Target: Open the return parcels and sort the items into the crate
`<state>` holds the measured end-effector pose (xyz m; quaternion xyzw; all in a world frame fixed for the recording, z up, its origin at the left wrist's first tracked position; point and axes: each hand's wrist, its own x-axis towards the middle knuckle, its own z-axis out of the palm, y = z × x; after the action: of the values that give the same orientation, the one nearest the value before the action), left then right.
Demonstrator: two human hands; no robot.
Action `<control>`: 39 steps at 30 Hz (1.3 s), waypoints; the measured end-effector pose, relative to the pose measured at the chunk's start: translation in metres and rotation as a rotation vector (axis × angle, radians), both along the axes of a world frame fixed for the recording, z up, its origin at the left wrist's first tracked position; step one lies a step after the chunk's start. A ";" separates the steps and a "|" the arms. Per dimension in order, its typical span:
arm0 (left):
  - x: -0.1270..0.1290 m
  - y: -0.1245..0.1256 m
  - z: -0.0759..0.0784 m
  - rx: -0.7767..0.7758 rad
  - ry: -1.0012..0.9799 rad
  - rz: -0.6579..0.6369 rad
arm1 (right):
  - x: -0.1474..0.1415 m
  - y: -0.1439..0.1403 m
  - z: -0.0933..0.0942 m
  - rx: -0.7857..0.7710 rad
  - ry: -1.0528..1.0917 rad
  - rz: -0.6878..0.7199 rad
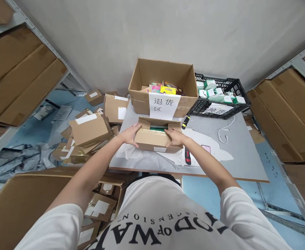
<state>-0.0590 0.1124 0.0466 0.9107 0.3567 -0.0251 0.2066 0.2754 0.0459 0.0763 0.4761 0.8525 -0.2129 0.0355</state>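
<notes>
Cardboard box [153, 137] sits between left grip [130, 134] and right grip [176, 137], both holding its ends.

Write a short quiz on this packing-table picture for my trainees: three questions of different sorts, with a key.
1. Multiple choice: what do the person's left grip and right grip both touch?
a) a white cable
b) a small cardboard box
c) a yellow-and-black tool

2. True or false: seen from where the person stands, the black crate is to the right of the large carton.

3. Short answer: what covers part of the front of that carton?

Key:
1. b
2. True
3. A white paper sign with black writing
</notes>
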 end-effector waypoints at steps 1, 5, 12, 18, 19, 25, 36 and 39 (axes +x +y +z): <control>0.000 0.002 0.000 -0.005 0.000 -0.008 | -0.002 0.000 0.002 0.000 -0.005 -0.013; -0.003 0.005 0.003 -0.024 0.005 -0.015 | -0.009 -0.005 0.021 0.049 -0.071 -0.081; -0.005 0.007 0.005 -0.001 0.029 -0.074 | -0.035 -0.083 0.044 0.205 -0.280 -0.136; -0.003 0.001 -0.001 0.032 0.013 -0.071 | -0.049 -0.152 -0.012 0.261 -0.156 -0.075; -0.003 0.001 -0.002 0.030 0.008 -0.073 | -0.049 -0.155 -0.022 0.253 -0.134 -0.075; -0.001 0.001 0.012 0.016 0.097 -0.114 | -0.042 -0.148 -0.027 0.166 -0.003 -0.079; 0.087 -0.021 0.047 -0.019 0.095 -0.182 | -0.052 -0.022 0.036 -0.184 -0.370 0.007; 0.118 -0.026 0.033 -0.020 0.258 -0.219 | -0.073 0.003 0.025 -0.234 -0.414 0.059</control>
<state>0.0592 0.0861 0.0794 0.9312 0.2788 -0.1679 0.1641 0.2023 0.0491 0.1010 0.4772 0.8101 -0.2071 0.2704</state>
